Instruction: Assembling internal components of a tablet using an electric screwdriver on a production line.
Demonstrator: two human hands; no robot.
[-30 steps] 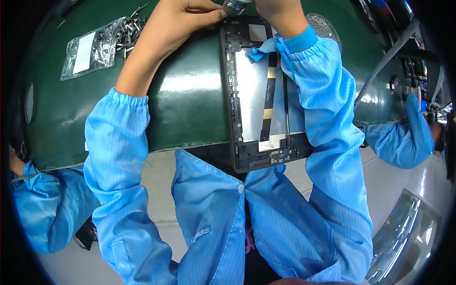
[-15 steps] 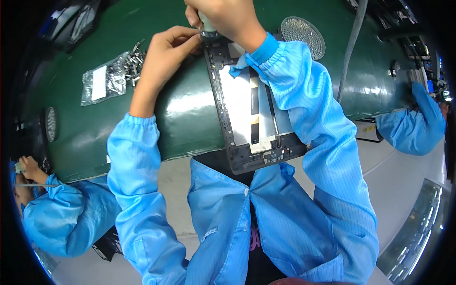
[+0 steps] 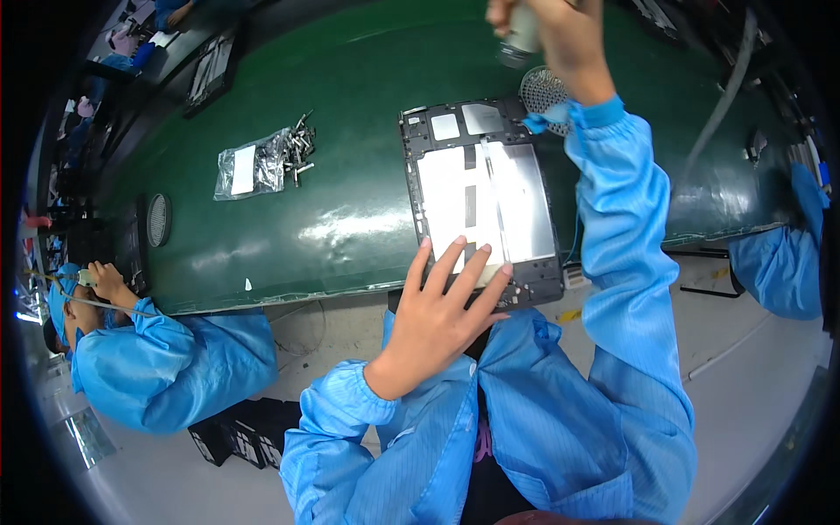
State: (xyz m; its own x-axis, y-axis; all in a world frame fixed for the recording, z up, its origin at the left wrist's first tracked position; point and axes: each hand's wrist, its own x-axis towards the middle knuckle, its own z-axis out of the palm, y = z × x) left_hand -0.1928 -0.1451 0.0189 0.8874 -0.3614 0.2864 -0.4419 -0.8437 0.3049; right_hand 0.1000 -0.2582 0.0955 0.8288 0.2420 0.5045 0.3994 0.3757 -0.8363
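Note:
A black tablet frame [image 3: 486, 197] with silvery panels inside lies on the green table [image 3: 350, 149], its near end at the table's front edge. My left hand [image 3: 442, 311] rests flat on that near end, fingers spread, holding nothing. My right hand [image 3: 547, 31] is raised beyond the frame's far right corner and grips a grey cylindrical tool [image 3: 522, 39], tip pointing down. A round perforated disc [image 3: 542, 87] lies just under that tool.
A clear bag with spilled metal screws [image 3: 267, 162] lies to the left on the table. A small round grille [image 3: 158, 219] sits near the left edge. Co-workers in blue smocks sit at lower left [image 3: 166, 359] and at right [image 3: 787, 254].
My left hand came back from the frame's far end to its near end and now lies flat. My right hand lifted away to the right with the tool.

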